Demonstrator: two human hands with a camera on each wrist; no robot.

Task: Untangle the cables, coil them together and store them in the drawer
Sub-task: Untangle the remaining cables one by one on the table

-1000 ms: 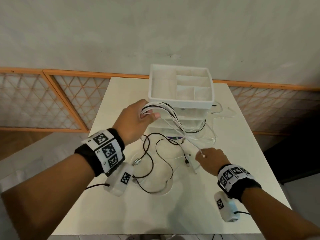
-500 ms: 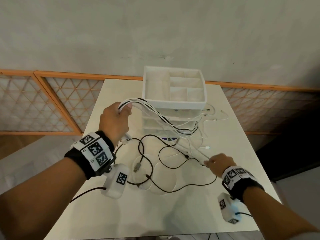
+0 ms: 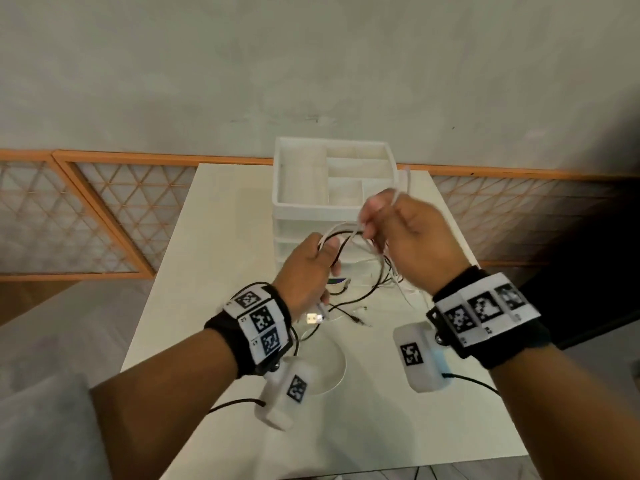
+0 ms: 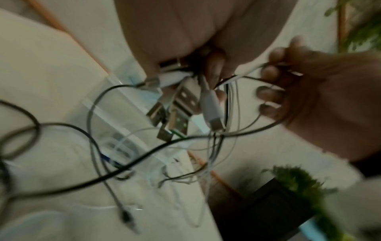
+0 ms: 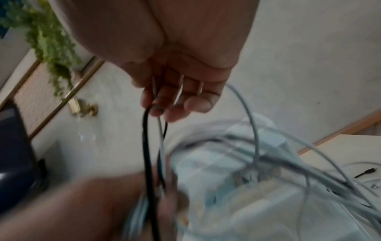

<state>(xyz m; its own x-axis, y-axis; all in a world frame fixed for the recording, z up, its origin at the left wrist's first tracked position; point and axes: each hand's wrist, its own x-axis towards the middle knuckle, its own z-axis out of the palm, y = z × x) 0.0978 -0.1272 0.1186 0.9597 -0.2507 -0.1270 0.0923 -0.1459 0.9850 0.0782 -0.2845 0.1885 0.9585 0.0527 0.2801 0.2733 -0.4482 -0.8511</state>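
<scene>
A bundle of white and black cables (image 3: 343, 233) arcs between my two hands above the table. My left hand (image 3: 308, 268) grips one end of the bundle, and several USB plugs (image 4: 179, 106) stick out below its fingers. My right hand (image 3: 388, 220) pinches the strands a little further along, with a white loop (image 3: 401, 181) rising over its fingers. In the right wrist view a black cable (image 5: 147, 146) and grey ones hang from its fingertips (image 5: 156, 109). Loose cable ends (image 3: 353, 306) trail on the table. The white drawer unit (image 3: 332, 209) stands behind the hands, its drawer fronts mostly hidden.
The white table (image 3: 381, 427) holds a clear round disc (image 3: 329, 362) near its middle. An open compartment tray (image 3: 301, 178) tops the drawer unit. An orange-framed lattice railing (image 3: 104, 216) runs behind the table. Green plants (image 4: 299, 179) stand beside the table.
My right hand has risen from the table's right side up to the bundle and taken hold of the cables beside my left hand. The left hand moved rightward with its end.
</scene>
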